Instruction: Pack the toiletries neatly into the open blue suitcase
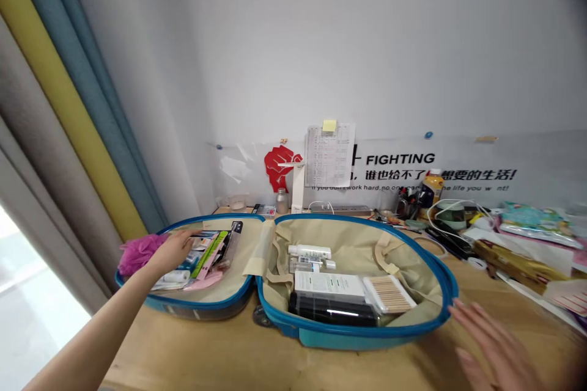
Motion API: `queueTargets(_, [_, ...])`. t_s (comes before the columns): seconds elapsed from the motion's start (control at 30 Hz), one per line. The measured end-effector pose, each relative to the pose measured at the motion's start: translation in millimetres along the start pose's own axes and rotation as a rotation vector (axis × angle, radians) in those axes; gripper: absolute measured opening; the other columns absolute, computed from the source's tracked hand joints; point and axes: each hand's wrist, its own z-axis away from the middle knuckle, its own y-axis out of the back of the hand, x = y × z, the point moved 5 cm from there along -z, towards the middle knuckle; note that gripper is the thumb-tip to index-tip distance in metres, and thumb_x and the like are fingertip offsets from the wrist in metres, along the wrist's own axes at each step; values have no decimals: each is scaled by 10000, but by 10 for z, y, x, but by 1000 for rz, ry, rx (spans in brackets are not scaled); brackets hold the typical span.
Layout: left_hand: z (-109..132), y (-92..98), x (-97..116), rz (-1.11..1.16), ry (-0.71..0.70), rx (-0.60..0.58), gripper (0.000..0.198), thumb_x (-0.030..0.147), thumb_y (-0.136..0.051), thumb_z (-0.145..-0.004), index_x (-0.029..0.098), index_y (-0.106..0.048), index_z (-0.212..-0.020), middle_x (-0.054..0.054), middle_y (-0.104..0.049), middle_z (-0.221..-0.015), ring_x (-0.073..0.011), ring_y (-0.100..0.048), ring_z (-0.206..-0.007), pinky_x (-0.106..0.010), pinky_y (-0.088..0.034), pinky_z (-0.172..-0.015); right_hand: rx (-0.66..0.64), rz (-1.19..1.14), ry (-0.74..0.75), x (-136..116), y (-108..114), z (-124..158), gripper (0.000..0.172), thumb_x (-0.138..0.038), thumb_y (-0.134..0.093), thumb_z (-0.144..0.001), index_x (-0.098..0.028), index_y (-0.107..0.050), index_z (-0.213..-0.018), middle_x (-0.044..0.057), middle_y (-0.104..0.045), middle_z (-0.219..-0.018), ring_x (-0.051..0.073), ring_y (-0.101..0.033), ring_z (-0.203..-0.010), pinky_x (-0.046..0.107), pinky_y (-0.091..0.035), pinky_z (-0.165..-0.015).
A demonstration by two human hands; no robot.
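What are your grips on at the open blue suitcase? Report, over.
Left hand over packed toiletries, beside pink bath puff. Right hand open by the suitcase rim. Nothing blocking.

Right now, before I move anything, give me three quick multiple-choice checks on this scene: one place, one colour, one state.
1. Where does the pack of cotton swabs lie?
A) On the desk
B) In the right half of the suitcase
C) In the left half

2. What colour is the mesh bath puff?
A) Green
B) Yellow
C) Pink

3. What state is the suitcase in?
A) Lying open in two halves
B) Zipped shut
C) Standing on end

1: B, it sits beside the black bottle.
2: C, it shows pink beyond the left hand.
3: A, both halves lie open on the wooden desk.
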Motion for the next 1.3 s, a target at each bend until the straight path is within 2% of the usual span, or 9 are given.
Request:
queueTargets(0.13, [-66, -16, -289, -94, 36, -75, 498, 194, -335, -846, 214, -607, -1263, -40, -651, -1272, -232, -537, -1246, -344, -366, -1096, 2, 36, 244, -295, -337, -112, 452, -364, -411, -931, -257, -498, -1362, 72, -608, -1316, 302, -518, -1266, 516, -417, -1025])
queueTargets(0.27, [-154, -107, -402, -199, 47, -185, 411, 156, -504, -838, 195, -620, -1230, -84, -618, -1309, -251, -546, -1230, -397, -379, -1080, 38, 5, 177, -320, -396, -50, 440, -308, -416, -920, -240, -504, -1346, 77, -595, -1333, 306, -445, -1337, 503, -418, -1032])
queueTargets(0.5, [-330, -212, -468, -314, 72, -323, 307, 349, -602, -910, 159, -604, -1151, -81, -620, -1203, -227, -601, -1091, -476, -488, -949, 49, 5, 169, -303, -377, -8, 389, -284, -394, -937, -218, -528, -1296, 96, -600, -1309, 305, -420, -1354, 470, -453, -977])
queueTargets(0.67, [-270, -156, -422, -296, 36, -321, 266, 303, -618, -896, 151, -615, -1115, -78, -640, -1164, -221, -614, -1069, -467, -495, -941, 60, 13, 187, -336, -355, -17, 388, -315, -381, -949, -217, -530, -1294, 95, -615, -1282, 298, -440, -1336, 457, -458, -971])
queueTargets(0.8, [-208, 66, -300, -240, 13, -212, 359, 226, -591, -828, 110, -608, -1167, -146, -657, -1150, -320, -636, -1055, -471, -494, -948, 52, 2, 185, -336, -344, -17, 384, -309, -385, -950, -217, -519, -1297, 99, -602, -1296, 304, -427, -1343, 464, -447, -978])
queueTargets(0.9, [-240, 304, 4, -183, -42, -109, 453, 251, -484, -843, 91, -542, -1262, -175, -638, -1200, -349, -616, -1085, -463, -469, -990, 44, 0, 195, -342, -348, -30, 390, -307, -377, -955, -209, -504, -1310, 107, -591, -1302, 307, -406, -1356, 471, -428, -990])
queueTargets(1.03, [-311, 478, 836, -96, -234, -75, 515, 296, -405, -894, 116, -423, -1376, -168, -577, -1301, -299, -586, -1132, -409, -451, -1012, 45, 4, 223, -374, -344, -43, 387, -299, -363, -964, -185, -499, -1308, 121, -585, -1294, 290, -376, -1374, 447, -407, -999])
queueTargets(1.2, [-333, 210, 2113, -23, -574, -251, 494, 288, -554, -852, 232, -487, -1339, -66, -591, -1300, -221, -578, -1158, -307, -438, -1012, 66, 13, 223, -380, -328, -28, 381, -300, -356, -967, -172, -507, -1293, 131, -593, -1270, 293, -390, -1362, 441, -418, -980])
queueTargets(1.3, [-392, -87, 2601, -39, -662, -365, 454, 274, -616, -845, 192, -540, -1285, -89, -618, -1253, -218, -595, -1132, -324, -456, -996, 61, 16, 202, -363, -335, -18, 379, -314, -358, -964, -194, -513, -1289, 119, -599, -1273, 303, -424, -1338, 454, -443, -959])
